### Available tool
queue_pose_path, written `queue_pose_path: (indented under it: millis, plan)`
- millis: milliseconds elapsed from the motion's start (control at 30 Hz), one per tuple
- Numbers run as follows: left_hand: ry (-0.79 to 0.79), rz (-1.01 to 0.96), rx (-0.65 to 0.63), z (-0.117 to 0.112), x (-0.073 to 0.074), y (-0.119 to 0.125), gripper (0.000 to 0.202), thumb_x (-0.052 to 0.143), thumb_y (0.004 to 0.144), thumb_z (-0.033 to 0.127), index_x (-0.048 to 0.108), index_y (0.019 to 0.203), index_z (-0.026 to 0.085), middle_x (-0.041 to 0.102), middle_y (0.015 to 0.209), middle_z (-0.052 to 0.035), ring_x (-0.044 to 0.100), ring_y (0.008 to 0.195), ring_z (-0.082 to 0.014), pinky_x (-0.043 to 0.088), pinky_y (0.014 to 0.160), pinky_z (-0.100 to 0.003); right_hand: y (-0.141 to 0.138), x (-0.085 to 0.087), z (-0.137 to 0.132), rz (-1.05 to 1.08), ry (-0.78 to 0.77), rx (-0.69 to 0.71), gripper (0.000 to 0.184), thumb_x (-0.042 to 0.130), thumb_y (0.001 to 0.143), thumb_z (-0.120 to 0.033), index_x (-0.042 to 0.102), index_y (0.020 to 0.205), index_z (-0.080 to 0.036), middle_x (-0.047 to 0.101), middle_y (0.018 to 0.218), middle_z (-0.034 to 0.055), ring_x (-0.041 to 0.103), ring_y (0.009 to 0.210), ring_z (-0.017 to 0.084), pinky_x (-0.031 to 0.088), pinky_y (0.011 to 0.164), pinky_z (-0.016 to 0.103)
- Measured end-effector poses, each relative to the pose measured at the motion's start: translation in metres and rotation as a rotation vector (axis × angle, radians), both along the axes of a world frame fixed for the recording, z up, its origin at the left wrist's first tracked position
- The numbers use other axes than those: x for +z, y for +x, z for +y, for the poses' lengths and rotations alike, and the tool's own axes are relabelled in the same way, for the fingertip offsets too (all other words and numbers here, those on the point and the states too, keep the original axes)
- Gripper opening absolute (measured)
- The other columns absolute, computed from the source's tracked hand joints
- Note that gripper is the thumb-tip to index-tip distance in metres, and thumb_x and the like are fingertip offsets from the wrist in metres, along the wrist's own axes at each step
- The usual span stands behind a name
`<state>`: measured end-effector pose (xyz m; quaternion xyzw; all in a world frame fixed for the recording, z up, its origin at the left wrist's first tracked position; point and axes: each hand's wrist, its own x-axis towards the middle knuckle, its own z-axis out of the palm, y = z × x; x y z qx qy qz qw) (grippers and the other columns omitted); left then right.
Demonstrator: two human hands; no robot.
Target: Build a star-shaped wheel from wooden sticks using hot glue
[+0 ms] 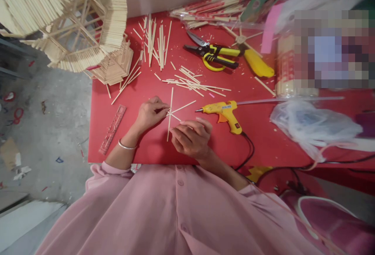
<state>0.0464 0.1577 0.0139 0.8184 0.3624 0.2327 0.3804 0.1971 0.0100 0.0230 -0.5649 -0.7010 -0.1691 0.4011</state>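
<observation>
10 o'clock from the stick star (169, 128): big lantern-like stick model (113, 36), fanned sticks round an open frame. Between 8 and 9: clear ruler (113, 130) with cut-outs, lying at a slant; markings too small to read.

9 o'clock: left hand (149, 112), thumb and index pinched together on the star at its hub, palm side down. 12: loose sticks (161, 45) in a rough bunch, a red-printed wrapper strip (143, 40) at their left side.

Star itself lies on the red table (152, 149), near the front edge, between the hands. Sticks cross at one hub: one runs roughly 12 to 6, one points to 2, one to 4.

Between 4 and 5: right hand (191, 135), fingers curled, tips right by the end of the 4 o'clock stick. Can't tell from here whether they're clamped on it or just beside it.

1 o'clock: scattered stick pile (196, 83); past it, yellow-and-black cutters (211, 51), blades apart; farther out, clear bag (188, 19) with red-marked sticks in it.

3 o'clock: yellow glue gun (221, 108), nozzle toward the star, glue stick (263, 101) out the back, small blue-and-white label, text not legible.

2 o'clock: yellow-handled tool (259, 63); beyond it a clear-wrapped pack (285, 63) full of sticks, red print, unreadable. 3 again, farther out: crumpled plastic bag (310, 124).
</observation>
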Motion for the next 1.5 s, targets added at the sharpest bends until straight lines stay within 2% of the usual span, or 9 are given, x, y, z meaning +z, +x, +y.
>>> queue_pose_path:
  millis: [133,300,433,533,667,1100,1500]
  plan:
    - [0.019,-0.009,-0.002,0.001,-0.001,-0.001,0.016,0.068,0.087,0.027,0.082,0.092,0.019,0.065,0.082,-0.0029,0.062,0.074,-0.0121,0.048,0.069,-0.024,0.000,-0.003,-0.003,-0.011,-0.067,0.000,0.015,0.066,0.088,-0.025,0.070,0.101,-0.031,0.075,0.089,-0.0065,0.064,0.099,0.014,0.033,0.107,0.038]
    - [0.038,-0.034,-0.039,0.001,-0.003,-0.002,0.015,0.070,0.086,0.025,0.080,0.095,0.018,0.065,0.083,-0.0020,0.060,0.069,-0.0098,0.048,0.068,-0.022,-0.001,0.000,0.002,0.010,-0.309,-0.104,0.022,0.060,0.093,-0.027,0.072,0.111,-0.030,0.076,0.100,-0.0008,0.060,0.107,0.019,0.027,0.109,0.043]
    - [0.046,-0.065,-0.055,0.001,-0.002,-0.002,0.013,0.069,0.087,0.022,0.079,0.094,0.018,0.065,0.084,-0.0021,0.059,0.068,-0.0095,0.049,0.067,-0.022,0.007,0.010,0.023,0.009,-0.470,-0.174,0.023,0.055,0.097,-0.024,0.073,0.113,-0.027,0.075,0.101,0.0050,0.053,0.102,0.023,0.030,0.093,0.042]
    - [0.064,-0.082,-0.077,0.003,-0.003,-0.003,0.012,0.067,0.088,0.020,0.079,0.091,0.018,0.065,0.083,-0.0024,0.061,0.072,-0.0104,0.050,0.070,-0.022,0.018,0.013,0.044,-0.050,-0.562,-0.143,0.021,0.054,0.097,-0.024,0.074,0.104,-0.027,0.072,0.094,0.0064,0.048,0.094,0.024,0.027,0.080,0.041]
    - [0.067,-0.092,-0.097,0.005,-0.006,-0.005,0.014,0.066,0.088,0.017,0.079,0.090,0.018,0.065,0.085,-0.0027,0.062,0.073,-0.0103,0.051,0.072,-0.023,0.028,0.009,0.062,-0.115,-0.646,-0.096,0.024,0.052,0.098,-0.025,0.076,0.096,-0.026,0.070,0.090,0.0061,0.044,0.093,0.024,0.023,0.075,0.040]
    - [0.051,-0.115,-0.117,0.004,-0.007,-0.004,0.015,0.066,0.089,0.016,0.080,0.090,0.017,0.064,0.084,-0.0031,0.064,0.076,-0.0109,0.052,0.075,-0.023,0.031,0.005,0.063,-0.138,-0.705,-0.035,0.027,0.050,0.101,-0.027,0.077,0.101,-0.028,0.070,0.092,0.0054,0.043,0.093,0.023,0.023,0.077,0.039]
    - [0.042,-0.112,-0.126,0.005,-0.006,-0.004,0.014,0.066,0.089,0.018,0.081,0.088,0.019,0.066,0.083,-0.0036,0.063,0.075,-0.0115,0.053,0.074,-0.025,0.032,0.000,0.060,-0.136,-0.659,-0.022,0.027,0.050,0.100,-0.026,0.077,0.101,-0.029,0.071,0.092,0.0054,0.045,0.093,0.024,0.025,0.077,0.040]
